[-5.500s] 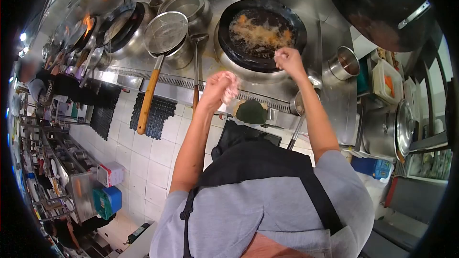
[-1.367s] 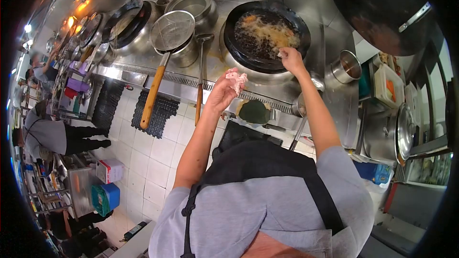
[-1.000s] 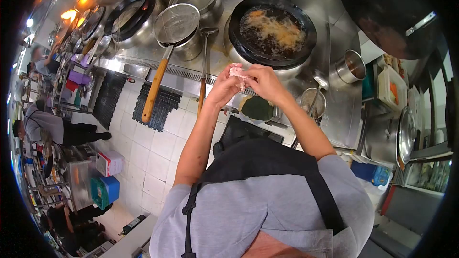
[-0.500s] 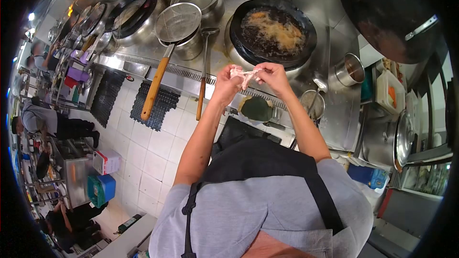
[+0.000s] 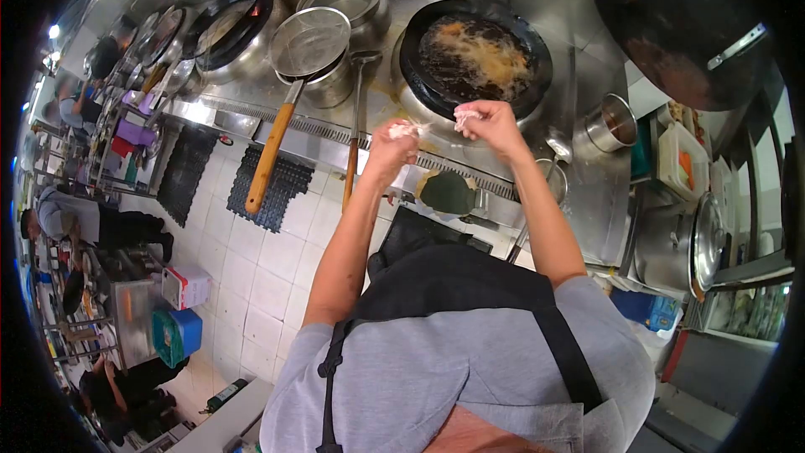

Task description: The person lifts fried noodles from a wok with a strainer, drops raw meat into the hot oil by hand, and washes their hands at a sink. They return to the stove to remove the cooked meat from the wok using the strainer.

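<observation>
My left hand (image 5: 389,153) is closed around a pale pink, coated piece of raw meat (image 5: 405,131) at the front edge of the stove. Close to the near rim of a black wok (image 5: 410,63), my right hand (image 5: 496,128) pinches another pale pink piece (image 5: 464,119). A gap separates the two hands. Inside the wok, golden pieces (image 5: 495,63) fry in bubbling dark oil.
To the left, a wire strainer (image 5: 310,40) with a long wooden handle rests on a metal pot (image 5: 329,88), beside a ladle (image 5: 359,101). A steel pot (image 5: 610,122) stands at right. Several people work further left; one wears a grey shirt (image 5: 65,210).
The pinkish meat, held between both hands before, is now in two parts. My right hand has moved up toward the wok, and my left hand slightly down and away.
</observation>
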### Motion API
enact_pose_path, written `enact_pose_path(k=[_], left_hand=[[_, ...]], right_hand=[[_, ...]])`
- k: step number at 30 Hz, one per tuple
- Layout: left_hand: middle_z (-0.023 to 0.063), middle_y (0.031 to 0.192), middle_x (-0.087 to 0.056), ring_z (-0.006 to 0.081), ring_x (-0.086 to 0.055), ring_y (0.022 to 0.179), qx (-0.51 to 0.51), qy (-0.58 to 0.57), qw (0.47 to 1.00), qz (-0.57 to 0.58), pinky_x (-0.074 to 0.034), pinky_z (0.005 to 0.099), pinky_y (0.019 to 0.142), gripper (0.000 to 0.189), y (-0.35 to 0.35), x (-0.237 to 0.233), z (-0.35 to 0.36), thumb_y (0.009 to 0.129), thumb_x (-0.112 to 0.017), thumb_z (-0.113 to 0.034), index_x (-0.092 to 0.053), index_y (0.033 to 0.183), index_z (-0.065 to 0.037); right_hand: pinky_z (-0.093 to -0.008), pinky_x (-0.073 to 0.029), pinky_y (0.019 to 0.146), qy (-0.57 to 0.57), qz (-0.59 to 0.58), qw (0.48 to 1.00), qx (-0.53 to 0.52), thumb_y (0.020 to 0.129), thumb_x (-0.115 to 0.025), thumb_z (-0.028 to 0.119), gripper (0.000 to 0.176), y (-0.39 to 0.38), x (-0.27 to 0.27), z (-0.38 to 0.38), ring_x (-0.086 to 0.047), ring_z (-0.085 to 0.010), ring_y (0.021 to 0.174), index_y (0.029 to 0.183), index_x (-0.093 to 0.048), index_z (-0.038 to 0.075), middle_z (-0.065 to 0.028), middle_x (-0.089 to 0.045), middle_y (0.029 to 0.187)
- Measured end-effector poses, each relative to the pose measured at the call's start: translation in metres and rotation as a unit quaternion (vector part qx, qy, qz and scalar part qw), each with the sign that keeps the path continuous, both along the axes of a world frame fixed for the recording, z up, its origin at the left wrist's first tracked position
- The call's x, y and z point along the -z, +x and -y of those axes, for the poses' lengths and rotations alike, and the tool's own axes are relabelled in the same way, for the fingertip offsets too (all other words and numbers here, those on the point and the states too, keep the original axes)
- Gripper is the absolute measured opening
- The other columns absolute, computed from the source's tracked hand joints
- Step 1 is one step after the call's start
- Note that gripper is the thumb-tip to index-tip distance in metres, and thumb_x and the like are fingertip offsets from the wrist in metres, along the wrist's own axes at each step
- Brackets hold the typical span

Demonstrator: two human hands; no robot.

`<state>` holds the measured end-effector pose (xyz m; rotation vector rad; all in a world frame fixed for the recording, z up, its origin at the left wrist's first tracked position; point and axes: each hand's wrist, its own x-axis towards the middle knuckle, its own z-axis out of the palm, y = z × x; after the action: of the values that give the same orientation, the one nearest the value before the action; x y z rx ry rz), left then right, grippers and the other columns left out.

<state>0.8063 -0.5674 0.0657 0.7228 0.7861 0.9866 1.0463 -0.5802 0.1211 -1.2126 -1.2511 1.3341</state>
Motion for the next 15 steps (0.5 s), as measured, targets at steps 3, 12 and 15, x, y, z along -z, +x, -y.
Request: enact_pose_path(k=[3,12,15], left_hand=[[0.0063,0.089,-0.062,0.0141,-0.057,0.069,-0.021,-0.017,0.999,0.045,-0.047,0.0281,0.055,0.037,-0.01,-0.008,-0.005,0.075,-0.062,0.008,-0.053,0.108,-0.008],[0.0137,0.112,-0.061,0.025,-0.062,0.1,0.072,-0.081,0.965,0.239,-0.054,0.0381,0.085,0.037,0.0,0.002,0.0,0.084,-0.055,0.0,-0.052,0.121,-0.002],[0.018,0.12,-0.058,0.0279,-0.059,0.11,0.095,-0.069,0.955,0.273,-0.052,0.0434,0.096,0.041,0.001,0.007,0.0,0.084,-0.049,0.005,-0.049,0.124,0.003]], right_hand=[[-0.0225,-0.05,0.066,-0.007,-0.068,0.998,-0.009,0.08,-0.06,-0.006,0.03,0.023,0.004,-0.01,-0.064,-0.011,0.077,0.109,-0.066,-0.005,-0.009,-0.07,0.093],[-0.0326,-0.058,0.082,-0.04,-0.125,0.99,0.044,0.084,-0.055,-0.008,0.029,0.033,0.01,-0.033,-0.068,-0.0244,0.088,0.111,-0.064,-0.005,-0.0164,-0.068,0.103],[-0.0333,-0.057,0.078,0.035,0.129,0.986,0.103,0.085,-0.062,0.002,0.023,0.069,0.065,-0.072,-0.069,-0.022,0.083,0.107,-0.067,-0.003,-0.0149,-0.07,0.1]])
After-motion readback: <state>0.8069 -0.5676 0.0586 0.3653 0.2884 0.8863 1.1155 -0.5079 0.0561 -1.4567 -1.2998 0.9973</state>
